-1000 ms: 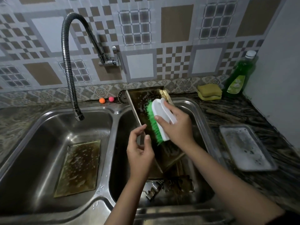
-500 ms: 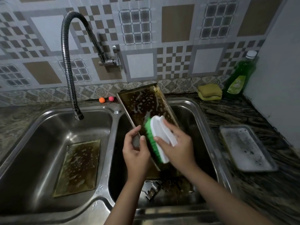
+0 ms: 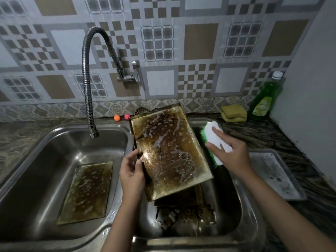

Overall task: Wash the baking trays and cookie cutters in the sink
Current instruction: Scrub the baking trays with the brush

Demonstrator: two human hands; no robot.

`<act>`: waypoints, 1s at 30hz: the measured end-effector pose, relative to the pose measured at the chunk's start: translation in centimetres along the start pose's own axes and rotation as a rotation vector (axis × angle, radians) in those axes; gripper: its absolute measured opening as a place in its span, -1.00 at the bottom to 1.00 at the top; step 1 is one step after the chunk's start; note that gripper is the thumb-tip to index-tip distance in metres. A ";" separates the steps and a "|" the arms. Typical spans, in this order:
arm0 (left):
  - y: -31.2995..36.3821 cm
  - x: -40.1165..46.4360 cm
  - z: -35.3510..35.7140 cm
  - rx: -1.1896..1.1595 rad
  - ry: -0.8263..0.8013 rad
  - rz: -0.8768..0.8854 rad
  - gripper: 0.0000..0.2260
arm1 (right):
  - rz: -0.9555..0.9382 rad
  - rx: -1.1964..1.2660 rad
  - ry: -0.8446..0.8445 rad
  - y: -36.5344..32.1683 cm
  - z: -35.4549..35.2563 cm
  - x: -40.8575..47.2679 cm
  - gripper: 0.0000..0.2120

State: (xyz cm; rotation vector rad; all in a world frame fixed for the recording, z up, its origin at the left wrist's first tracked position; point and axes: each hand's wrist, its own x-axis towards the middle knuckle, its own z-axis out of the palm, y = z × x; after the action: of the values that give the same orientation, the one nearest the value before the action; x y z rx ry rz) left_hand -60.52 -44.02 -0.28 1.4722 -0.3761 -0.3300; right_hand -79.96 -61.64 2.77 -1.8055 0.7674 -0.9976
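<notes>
Double sink (image 3: 116, 222) at centre, faucet (image 3: 87, 84) arching from the wall at 12 o'clock over the left basin; one baking tray (image 3: 85, 191) flat on that basin's floor; a second tray (image 3: 169, 151) tilted above the right basin, gripped at its 9 o'clock edge by the left hand (image 3: 131, 172); scrub brush (image 3: 217, 141) just beside that tray at 3 o'clock, held by the right hand (image 3: 231, 153); under the tilted tray, toward 6 o'clock, possibly another tray and cookie cutters (image 3: 183, 214), too dim to separate; third tray (image 3: 274, 175) on the counter (image 3: 263, 135) at 3 o'clock of the sink; sponges (image 3: 233, 112) and soap bottle (image 3: 264, 99) at 1 o'clock by the wall; two small balls (image 3: 121, 117) behind the sink divider at 12 o'clock.
</notes>
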 end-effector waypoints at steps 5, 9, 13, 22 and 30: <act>-0.7 -0.6 0.5 -0.034 -0.111 -0.089 -0.66 | -0.019 0.013 -0.128 -0.3 1.2 -2.0 -0.54; -0.9 -1.0 1.0 0.055 -0.180 -0.186 -0.77 | -0.038 0.038 -0.037 0.0 1.9 -2.6 -0.59; 0.1 -1.7 1.8 0.237 -0.269 -0.121 -0.84 | -0.019 -0.005 -0.013 1.1 2.5 -3.6 -0.58; 4.8 -3.5 6.0 -0.167 -0.592 -0.464 -0.70 | -0.159 -0.217 -0.110 0.4 4.4 -6.6 -0.70; 1.8 -3.1 3.5 -0.165 -0.309 -0.145 -0.67 | -0.039 0.023 -0.094 -0.3 4.5 -5.8 -0.51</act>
State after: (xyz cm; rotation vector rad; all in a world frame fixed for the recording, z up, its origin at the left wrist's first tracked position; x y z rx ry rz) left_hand -64.87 -45.72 1.59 1.2906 -0.4772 -0.6936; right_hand -78.84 -54.95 0.05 -1.8401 0.6622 -0.9360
